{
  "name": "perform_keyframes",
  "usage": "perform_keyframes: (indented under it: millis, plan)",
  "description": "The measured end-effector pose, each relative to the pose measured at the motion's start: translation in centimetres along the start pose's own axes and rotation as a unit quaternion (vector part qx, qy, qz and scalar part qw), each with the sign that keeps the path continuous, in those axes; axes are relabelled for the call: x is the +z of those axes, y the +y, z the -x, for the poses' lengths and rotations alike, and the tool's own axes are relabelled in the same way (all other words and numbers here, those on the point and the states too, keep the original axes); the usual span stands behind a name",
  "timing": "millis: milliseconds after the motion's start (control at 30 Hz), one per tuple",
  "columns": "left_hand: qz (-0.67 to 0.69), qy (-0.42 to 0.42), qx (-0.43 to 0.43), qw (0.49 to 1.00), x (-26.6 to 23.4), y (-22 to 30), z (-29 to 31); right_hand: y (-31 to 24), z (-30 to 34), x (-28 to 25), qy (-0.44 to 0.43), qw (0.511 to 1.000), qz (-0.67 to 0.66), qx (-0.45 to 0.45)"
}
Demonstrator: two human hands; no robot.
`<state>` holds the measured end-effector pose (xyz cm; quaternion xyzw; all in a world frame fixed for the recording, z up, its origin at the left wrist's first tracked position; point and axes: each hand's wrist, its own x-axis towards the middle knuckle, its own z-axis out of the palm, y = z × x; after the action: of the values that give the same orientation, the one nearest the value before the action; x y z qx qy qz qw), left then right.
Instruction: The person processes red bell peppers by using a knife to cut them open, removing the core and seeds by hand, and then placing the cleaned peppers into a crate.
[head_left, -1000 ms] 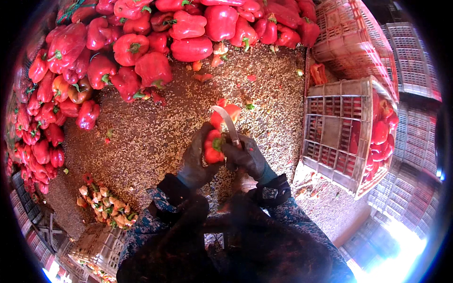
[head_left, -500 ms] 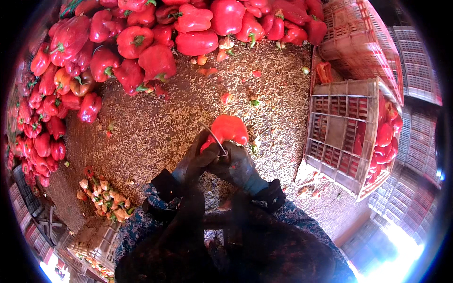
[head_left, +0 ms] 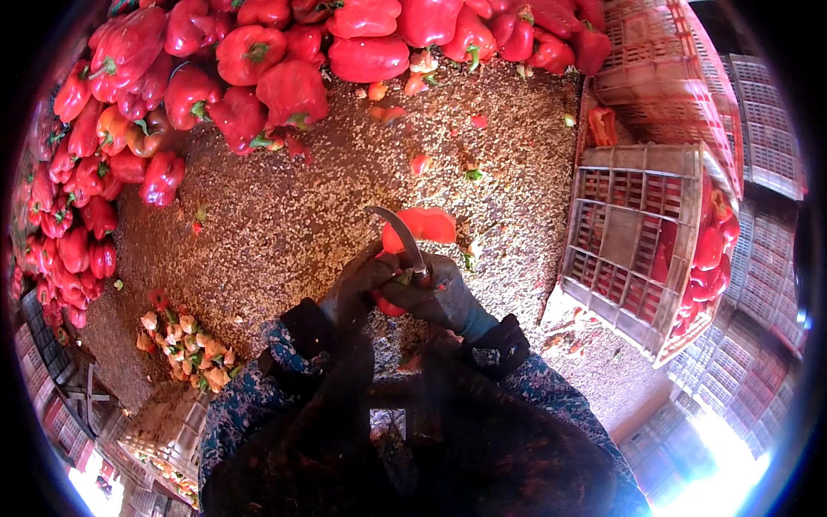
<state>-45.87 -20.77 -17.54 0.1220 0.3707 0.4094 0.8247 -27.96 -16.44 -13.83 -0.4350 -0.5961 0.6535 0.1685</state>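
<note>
A red bell pepper (head_left: 433, 226) is held out in front of me between my two gloved hands. My left hand (head_left: 353, 291) is closed around its near left side, its fingers partly hidden. In my right hand (head_left: 445, 302) is a knife with a curved, hooked blade (head_left: 401, 233); the fist wraps its handle. The blade arcs up and leftward across the pepper, its tip pointing left. A bit of green stem shows between the hands, and red flesh shows just below the fingers. How deep the blade sits in the pepper, I cannot tell.
A large heap of red peppers (head_left: 293, 93) fills the far and left side. Pale seeds cover the floor (head_left: 284, 233). Cut-off cores (head_left: 191, 351) lie in a pile at lower left, near a crate (head_left: 168, 422). On the right, a slatted crate (head_left: 633, 233) holds red peppers.
The knife has turned so that more of its broad curved blade shows. The pepper has tilted, and red flesh now shows below my fingers. The whole view has shifted slightly.
</note>
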Motion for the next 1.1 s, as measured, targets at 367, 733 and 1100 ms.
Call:
perform_keyframes:
  millis: [367,733,1100]
  plan:
    - [0.225,-0.028,0.004,0.974,-0.3,1.4,0.0,-1.8,0.0,-4.4,0.205,0.951,-0.209,0.101]
    - [-0.106,-0.193,-0.23,0.948,2.7,7.4,3.3,5.1,1.3,-6.3,-0.008,0.87,-0.46,0.178]
    - [-0.616,0.0,-0.05,0.786,0.5,5.8,4.1,-3.4,2.1,-2.1,0.188,0.946,-0.229,0.13]
